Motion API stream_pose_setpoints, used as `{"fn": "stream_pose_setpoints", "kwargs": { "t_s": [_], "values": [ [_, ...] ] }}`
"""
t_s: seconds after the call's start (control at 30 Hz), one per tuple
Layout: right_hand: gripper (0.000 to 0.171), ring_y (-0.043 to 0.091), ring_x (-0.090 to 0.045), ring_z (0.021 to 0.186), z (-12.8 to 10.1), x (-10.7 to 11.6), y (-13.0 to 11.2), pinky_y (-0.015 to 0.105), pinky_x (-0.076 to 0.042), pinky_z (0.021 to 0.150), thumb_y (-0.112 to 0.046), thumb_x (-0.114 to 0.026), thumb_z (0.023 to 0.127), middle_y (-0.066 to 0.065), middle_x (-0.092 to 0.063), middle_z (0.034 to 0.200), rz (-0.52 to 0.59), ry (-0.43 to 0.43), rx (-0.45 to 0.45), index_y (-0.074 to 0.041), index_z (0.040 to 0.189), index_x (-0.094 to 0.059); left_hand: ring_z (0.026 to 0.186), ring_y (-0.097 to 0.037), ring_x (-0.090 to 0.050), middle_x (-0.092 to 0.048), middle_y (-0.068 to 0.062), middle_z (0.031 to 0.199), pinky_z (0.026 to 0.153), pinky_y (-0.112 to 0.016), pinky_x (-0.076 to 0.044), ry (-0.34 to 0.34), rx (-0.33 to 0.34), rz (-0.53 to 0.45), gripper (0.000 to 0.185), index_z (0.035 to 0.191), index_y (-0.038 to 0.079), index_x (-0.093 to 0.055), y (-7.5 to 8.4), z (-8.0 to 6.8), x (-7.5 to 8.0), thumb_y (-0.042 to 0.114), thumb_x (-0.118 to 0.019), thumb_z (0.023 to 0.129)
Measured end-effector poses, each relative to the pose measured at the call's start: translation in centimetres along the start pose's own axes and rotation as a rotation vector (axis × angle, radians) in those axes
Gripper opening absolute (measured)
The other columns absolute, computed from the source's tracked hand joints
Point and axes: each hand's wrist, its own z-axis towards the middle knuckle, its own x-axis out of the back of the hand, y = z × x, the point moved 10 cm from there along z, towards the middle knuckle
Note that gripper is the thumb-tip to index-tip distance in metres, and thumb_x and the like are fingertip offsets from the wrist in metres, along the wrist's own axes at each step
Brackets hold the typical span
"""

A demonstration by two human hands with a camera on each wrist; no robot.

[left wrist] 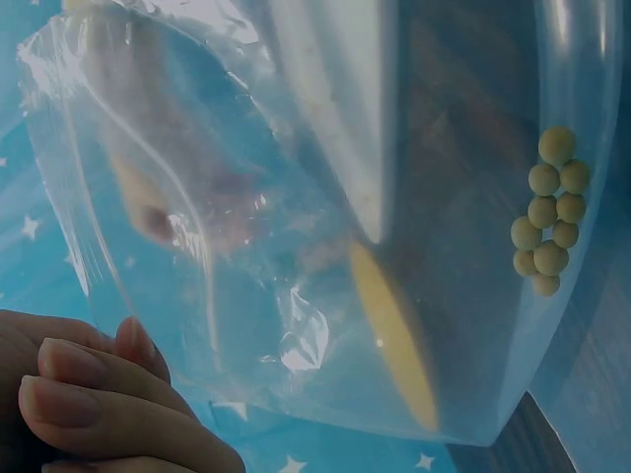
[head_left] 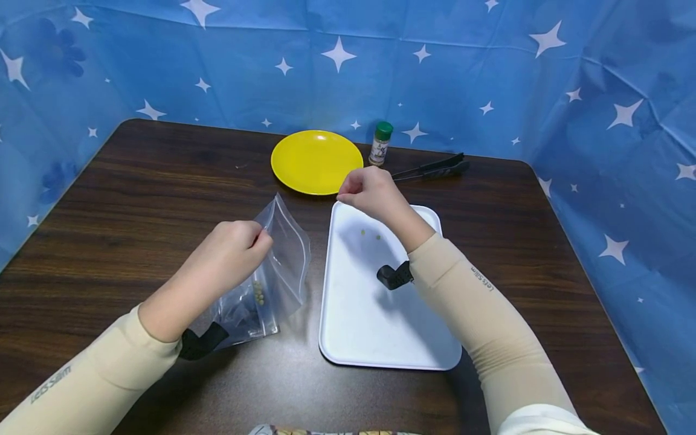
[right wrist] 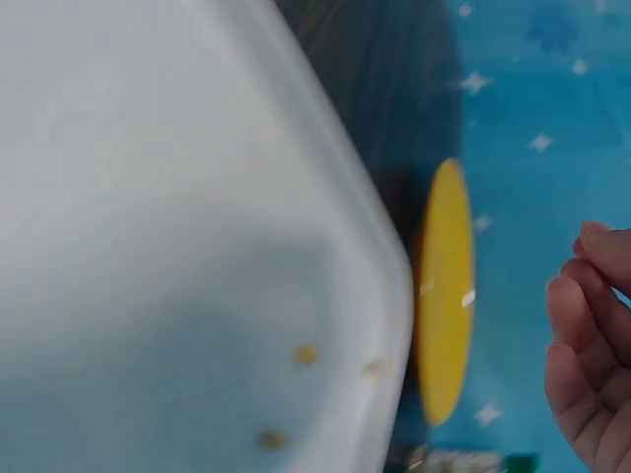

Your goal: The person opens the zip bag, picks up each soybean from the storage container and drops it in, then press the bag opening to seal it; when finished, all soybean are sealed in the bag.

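My left hand [head_left: 231, 251] grips the upper edge of a clear zip bag [head_left: 288, 257], which stands tilted on the table. Several small, round, yellowish beans [left wrist: 549, 212] are gathered low inside it, seen through the plastic in the left wrist view. Over the far left corner of a white tray [head_left: 359, 320] is my right hand [head_left: 372, 192], its fingers curled and thumb and index tips together. Whether a bean is between those tips is hidden. Two beans lie on the tray, one being the left bean [head_left: 363, 232]; the right wrist view shows them blurred.
Behind the tray sits a yellow plate [head_left: 317, 162]. Beside it stand a green-capped seasoning bottle [head_left: 380, 145] and black-handled tongs [head_left: 443, 167], partly behind my right hand. Dark wooden table [head_left: 163, 187] surrounds everything, with a blue star-patterned cloth [head_left: 370, 78] hanging behind.
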Motion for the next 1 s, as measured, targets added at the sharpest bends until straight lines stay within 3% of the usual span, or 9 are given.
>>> {"fn": "stream_pose_setpoints", "kwargs": {
  "t_s": [0.17, 0.33, 0.6, 0.8, 1.0],
  "values": [
    [0.008, 0.022, -0.054, 0.079, 0.6, -1.0, 3.7, 0.028, -0.049, 0.070, -0.016, -0.070, 0.084, 0.006, -0.063, 0.081, -0.007, -0.053, -0.143, -0.009, 0.084, -0.068, 0.045, -0.018, -0.030, -0.033, -0.004, 0.052, 0.050, -0.032, -0.030, -0.002, 0.002, 0.000, 0.034, 0.059, 0.009, -0.039, 0.0, 0.0, -0.1, 0.016, -0.036, 0.093],
    [0.006, 0.022, -0.054, 0.081, 1.0, -2.1, 6.2, 0.029, -0.048, 0.073, -0.015, -0.071, 0.084, 0.006, -0.063, 0.082, -0.070, -0.104, -0.222, -0.009, 0.082, -0.068, 0.045, -0.018, -0.030, -0.033, -0.004, 0.052, 0.049, -0.032, -0.030, -0.006, 0.002, -0.005, 0.034, 0.060, 0.009, -0.038, 0.0, 0.0, -0.1, 0.016, -0.036, 0.093],
    [0.007, 0.020, -0.054, 0.075, 1.1, -3.3, 7.5, 0.028, -0.046, 0.066, -0.013, -0.070, 0.083, 0.003, -0.062, 0.079, -0.251, -0.162, -0.202, -0.011, 0.077, -0.068, 0.045, -0.018, -0.031, -0.033, -0.004, 0.052, 0.049, -0.032, -0.031, -0.006, -0.010, -0.009, 0.034, 0.060, 0.009, -0.039, 0.2, 0.0, 0.0, 0.016, -0.037, 0.093],
    [0.006, 0.019, -0.054, 0.072, 1.1, -3.8, 7.5, 0.026, -0.046, 0.061, -0.011, -0.072, 0.082, 0.002, -0.063, 0.076, -0.277, -0.175, -0.178, -0.011, 0.076, -0.069, 0.045, -0.018, -0.030, -0.033, -0.004, 0.052, 0.049, -0.032, -0.031, -0.005, -0.008, -0.014, 0.034, 0.060, 0.009, -0.039, 0.2, -0.1, -0.1, 0.015, -0.036, 0.093],
    [0.005, 0.021, -0.054, 0.074, 0.8, -4.2, 8.0, 0.028, -0.047, 0.064, -0.012, -0.072, 0.082, 0.003, -0.063, 0.078, -0.259, -0.201, -0.235, -0.011, 0.078, -0.068, 0.045, -0.019, -0.031, -0.034, -0.004, 0.053, 0.049, -0.032, -0.031, -0.007, -0.005, -0.016, 0.034, 0.060, 0.009, -0.039, 0.2, -0.1, -0.1, 0.016, -0.036, 0.093]
  ]
}}
